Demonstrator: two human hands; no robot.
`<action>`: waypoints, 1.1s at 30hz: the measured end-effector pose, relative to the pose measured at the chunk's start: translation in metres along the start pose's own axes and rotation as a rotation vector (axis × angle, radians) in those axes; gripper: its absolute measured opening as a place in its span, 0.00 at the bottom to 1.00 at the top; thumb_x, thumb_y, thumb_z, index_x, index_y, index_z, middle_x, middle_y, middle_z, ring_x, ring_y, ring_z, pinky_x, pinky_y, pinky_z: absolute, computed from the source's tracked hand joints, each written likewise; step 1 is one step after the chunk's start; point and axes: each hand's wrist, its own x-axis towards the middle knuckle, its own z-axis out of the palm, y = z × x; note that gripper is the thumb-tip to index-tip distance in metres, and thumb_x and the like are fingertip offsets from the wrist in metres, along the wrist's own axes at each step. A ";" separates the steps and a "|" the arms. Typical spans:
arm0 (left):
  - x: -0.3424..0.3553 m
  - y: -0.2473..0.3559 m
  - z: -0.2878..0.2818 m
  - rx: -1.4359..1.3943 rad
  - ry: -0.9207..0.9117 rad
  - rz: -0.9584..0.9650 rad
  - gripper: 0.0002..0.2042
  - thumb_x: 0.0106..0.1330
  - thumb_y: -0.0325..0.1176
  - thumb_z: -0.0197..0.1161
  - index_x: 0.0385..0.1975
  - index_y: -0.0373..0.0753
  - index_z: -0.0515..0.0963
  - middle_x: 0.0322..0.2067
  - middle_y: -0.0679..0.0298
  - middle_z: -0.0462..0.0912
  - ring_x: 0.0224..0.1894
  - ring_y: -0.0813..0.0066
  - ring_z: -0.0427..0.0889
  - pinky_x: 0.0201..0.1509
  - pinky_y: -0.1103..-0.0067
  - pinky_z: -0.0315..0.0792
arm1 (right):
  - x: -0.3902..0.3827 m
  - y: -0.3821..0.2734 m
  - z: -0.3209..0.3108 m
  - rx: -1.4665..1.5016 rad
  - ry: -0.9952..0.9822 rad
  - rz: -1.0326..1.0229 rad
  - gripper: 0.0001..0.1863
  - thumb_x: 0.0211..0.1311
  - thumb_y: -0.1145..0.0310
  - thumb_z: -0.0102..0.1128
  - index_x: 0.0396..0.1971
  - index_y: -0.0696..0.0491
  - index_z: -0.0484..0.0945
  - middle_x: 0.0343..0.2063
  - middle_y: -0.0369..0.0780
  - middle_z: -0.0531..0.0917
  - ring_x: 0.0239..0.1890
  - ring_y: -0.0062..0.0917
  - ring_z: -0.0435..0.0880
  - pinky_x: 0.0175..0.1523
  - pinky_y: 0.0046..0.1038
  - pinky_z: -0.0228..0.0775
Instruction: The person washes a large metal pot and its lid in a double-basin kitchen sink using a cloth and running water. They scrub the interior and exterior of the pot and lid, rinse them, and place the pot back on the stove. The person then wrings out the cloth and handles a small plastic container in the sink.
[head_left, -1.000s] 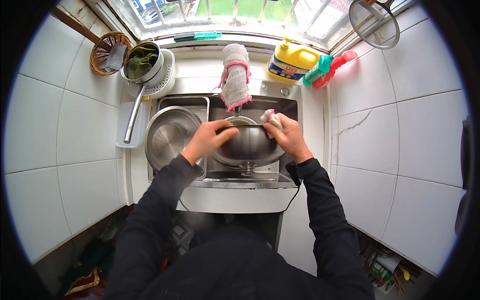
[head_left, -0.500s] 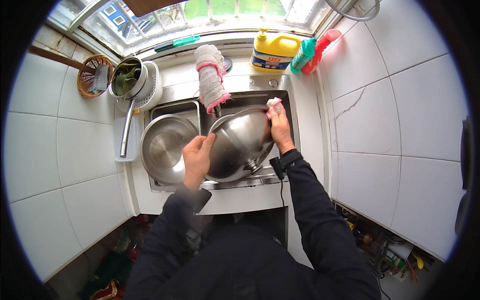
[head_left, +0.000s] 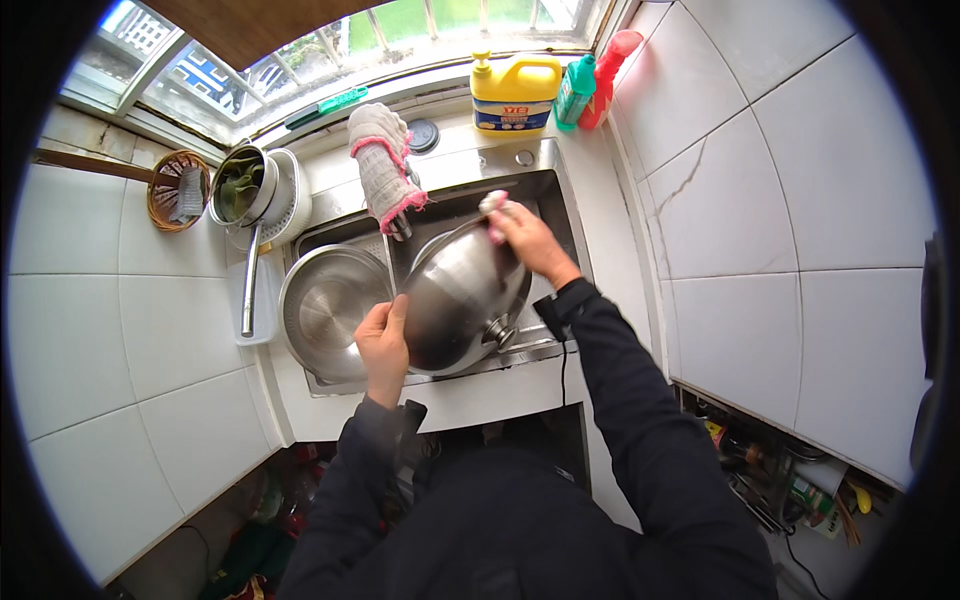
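A domed stainless steel pot lid [head_left: 450, 300] with a round knob [head_left: 499, 333] is held tilted over the sink [head_left: 548, 200]. My left hand [head_left: 383, 345] is closed on its left edge, thumb uppermost. At the lid's far edge, my right hand [head_left: 532, 243] is closed on a small white and pink cloth [head_left: 493, 205] that it presses to the metal. Left of the lid, a wide shallow steel basin [head_left: 325, 305] rests over the sink's left part. Behind the lid stands the faucet, wrapped in a grey cloth sleeve [head_left: 380, 160] with pink edging.
At the back right are a yellow pump jug [head_left: 515, 92], a green bottle [head_left: 575, 90] and a red bottle [head_left: 608, 80]. A long-handled pot [head_left: 250, 200] with green leaves sits in a white colander [head_left: 292, 205], beside a wicker basket [head_left: 160, 205]. Tiled walls [head_left: 725, 220] flank the counter.
My right hand and the cloth have moved a little leftward along the lid's far edge. The left hand keeps its grip. The whole view has turned slightly.
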 end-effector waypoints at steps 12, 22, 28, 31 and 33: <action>0.010 0.029 -0.014 0.211 -0.370 0.067 0.12 0.68 0.36 0.67 0.39 0.31 0.80 0.28 0.64 0.84 0.32 0.81 0.78 0.38 0.80 0.73 | -0.039 -0.076 0.019 -0.916 0.095 -0.622 0.11 0.57 0.61 0.66 0.27 0.52 0.76 0.27 0.41 0.77 0.34 0.39 0.77 0.42 0.37 0.65; 0.006 0.059 0.006 0.244 -0.407 0.133 0.08 0.67 0.31 0.67 0.32 0.31 0.78 0.19 0.67 0.76 0.23 0.84 0.70 0.28 0.81 0.66 | -0.057 -0.091 0.047 -0.841 -0.034 -0.860 0.08 0.52 0.65 0.64 0.27 0.51 0.76 0.27 0.38 0.77 0.35 0.34 0.77 0.45 0.34 0.66; -0.013 0.031 -0.019 0.124 -0.265 0.092 0.13 0.74 0.32 0.60 0.26 0.33 0.76 0.22 0.76 0.70 0.26 0.88 0.63 0.29 0.85 0.58 | -0.023 -0.004 -0.034 0.152 0.052 0.177 0.13 0.72 0.58 0.58 0.39 0.53 0.82 0.27 0.31 0.80 0.31 0.15 0.75 0.38 0.20 0.67; -0.014 0.017 -0.021 0.132 -0.271 -0.002 0.11 0.73 0.34 0.61 0.30 0.33 0.77 0.24 0.76 0.73 0.28 0.86 0.67 0.32 0.85 0.63 | -0.018 0.014 -0.039 0.158 0.005 0.098 0.14 0.73 0.59 0.58 0.39 0.55 0.82 0.28 0.29 0.78 0.32 0.11 0.72 0.38 0.18 0.66; -0.008 0.017 -0.019 0.183 -0.321 0.067 0.10 0.71 0.35 0.63 0.37 0.32 0.79 0.25 0.73 0.76 0.29 0.83 0.70 0.34 0.83 0.67 | -0.020 0.002 -0.027 0.065 0.001 -0.026 0.13 0.72 0.59 0.59 0.40 0.55 0.82 0.27 0.30 0.79 0.31 0.12 0.73 0.38 0.19 0.66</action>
